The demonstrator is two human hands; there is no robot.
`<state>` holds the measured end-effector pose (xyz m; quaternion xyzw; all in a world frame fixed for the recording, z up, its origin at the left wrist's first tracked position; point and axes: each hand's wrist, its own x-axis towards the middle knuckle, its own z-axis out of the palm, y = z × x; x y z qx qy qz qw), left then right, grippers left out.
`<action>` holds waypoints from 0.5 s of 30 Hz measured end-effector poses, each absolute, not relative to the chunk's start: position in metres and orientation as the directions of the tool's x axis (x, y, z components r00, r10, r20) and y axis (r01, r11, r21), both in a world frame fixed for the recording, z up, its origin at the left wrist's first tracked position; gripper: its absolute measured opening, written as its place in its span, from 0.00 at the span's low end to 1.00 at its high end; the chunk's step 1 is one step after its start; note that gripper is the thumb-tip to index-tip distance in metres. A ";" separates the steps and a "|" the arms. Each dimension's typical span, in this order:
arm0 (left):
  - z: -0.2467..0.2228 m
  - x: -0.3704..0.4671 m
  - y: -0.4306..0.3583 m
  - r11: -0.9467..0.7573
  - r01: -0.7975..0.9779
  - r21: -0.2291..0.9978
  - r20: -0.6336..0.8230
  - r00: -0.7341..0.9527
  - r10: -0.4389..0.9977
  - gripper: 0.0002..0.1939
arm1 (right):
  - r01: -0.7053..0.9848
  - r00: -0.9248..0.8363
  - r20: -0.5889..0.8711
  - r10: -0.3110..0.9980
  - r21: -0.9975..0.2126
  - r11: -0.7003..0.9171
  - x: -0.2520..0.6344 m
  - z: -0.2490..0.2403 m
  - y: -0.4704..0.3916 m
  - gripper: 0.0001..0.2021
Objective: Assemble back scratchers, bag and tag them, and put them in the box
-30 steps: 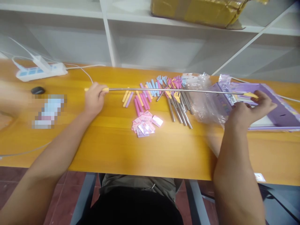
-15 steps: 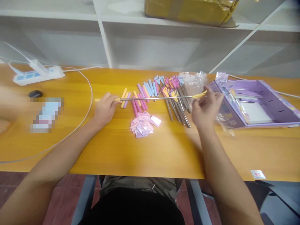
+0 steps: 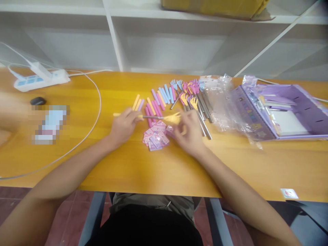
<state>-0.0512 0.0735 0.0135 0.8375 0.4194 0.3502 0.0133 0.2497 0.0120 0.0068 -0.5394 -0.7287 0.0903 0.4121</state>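
A yellow back scratcher (image 3: pixel 153 117) with a short metal rod lies level above the table, its claw end to the right. My left hand (image 3: pixel 124 125) is closed round its yellow handle. At the claw end is my right hand (image 3: pixel 189 132), blurred, with its fingers curled at the yellow claw. Several pink and purple cards (image 3: pixel 155 137) lie in a pile beneath and between the hands. Behind are coloured handle tubes (image 3: pixel 164 95) in pink, blue, yellow and purple. More scratchers with metal rods (image 3: pixel 202 106) lie just beyond my right hand.
Clear plastic bags (image 3: pixel 222 102) and a purple open box (image 3: pixel 258 119) are at the right. On the left are a power strip (image 3: pixel 42 81), a black mouse (image 3: pixel 38 101), a pixelated item (image 3: pixel 52 123) and a white cable. Shelves stand behind the table.
My right hand has moved left, towards my left hand, with the claw end. The metal rod between the hands has become much shorter. My left hand has shifted slightly right and nearer me.
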 end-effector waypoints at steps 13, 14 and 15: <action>0.002 -0.059 0.083 -0.708 0.633 0.313 0.499 0.525 0.690 0.25 | 0.745 -0.287 0.270 0.919 -0.541 0.391 0.263 -0.001 0.025 0.26; 0.001 -0.060 0.083 -0.711 0.623 0.328 0.487 0.533 0.692 0.25 | 0.728 -0.303 0.283 0.910 -0.548 0.412 0.264 -0.001 0.025 0.26; 0.001 -0.060 0.083 -0.716 0.608 0.344 0.469 0.549 0.692 0.25 | 0.711 -0.317 0.296 0.901 -0.555 0.433 0.264 -0.001 0.024 0.26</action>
